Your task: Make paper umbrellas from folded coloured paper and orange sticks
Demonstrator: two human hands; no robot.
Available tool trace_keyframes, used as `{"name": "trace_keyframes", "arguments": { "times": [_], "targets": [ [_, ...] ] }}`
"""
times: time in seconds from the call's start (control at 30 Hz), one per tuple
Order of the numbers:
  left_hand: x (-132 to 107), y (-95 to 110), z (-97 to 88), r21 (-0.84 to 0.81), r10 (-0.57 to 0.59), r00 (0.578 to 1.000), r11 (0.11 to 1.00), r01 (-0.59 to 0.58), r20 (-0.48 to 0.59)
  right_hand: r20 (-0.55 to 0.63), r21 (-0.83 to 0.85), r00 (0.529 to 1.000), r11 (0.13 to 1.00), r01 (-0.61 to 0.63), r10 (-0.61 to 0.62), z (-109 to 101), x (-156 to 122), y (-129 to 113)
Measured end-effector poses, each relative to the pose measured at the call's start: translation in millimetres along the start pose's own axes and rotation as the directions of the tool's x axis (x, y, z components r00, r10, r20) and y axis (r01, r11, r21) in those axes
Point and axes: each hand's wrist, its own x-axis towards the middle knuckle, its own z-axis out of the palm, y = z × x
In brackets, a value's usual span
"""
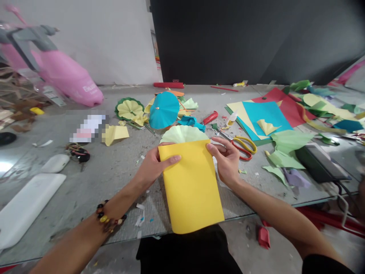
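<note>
At 10 o'clock, beyond the table edge, stands a large pink plastic shape (65,76). At 8 o'clock on the grey worktable (114,171) lie a white plastic board (28,209) and a white oval object (55,163). A beaded bracelet (107,217) circles the left wrist.

The hands are apart, each clamped on an upper corner of a yellow paper sheet (191,186), which lies at 6 o'clock, its lower end past the table edge. The left hand (154,165) has its fingers across the top left corner, and the right hand (225,160) pinches the top right corner. A pale green pleated paper fan (184,134) shows just past the sheet's top edge; whether it is joined to the sheet cannot be told.

At 11 o'clock sit a green-and-yellow paper rosette (129,109) and a teal paper parasol (164,110). Nearest the right hand, at 1 o'clock, are yellow-and-red-handled scissors (242,146). Beyond them, at 2 o'clock, lie overlapping blue and red paper sheets (266,116), and a dark tablet (319,163) rests at 3 o'clock.

Even pressure from both hands would best keep this sheet flat and square.
</note>
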Motion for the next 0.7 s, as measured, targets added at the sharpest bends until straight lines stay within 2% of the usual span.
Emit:
{"name": "trace_keyframes", "arguments": {
  "times": [0.3,0.7],
  "targets": [
    [0.0,2.3,1.1,0.098,0.009,1.000,0.995,-0.006,-0.023,0.006,0.009,0.999,0.999,-0.039,0.039,2.6,1.7,-5.5],
    [-0.1,1.6,1.5,0.097,0.008,0.999,0.995,-0.004,-0.042,0.002,0.052,0.999,0.998,-0.047,0.047,3.1,0.8,-6.6]
  ]
}}
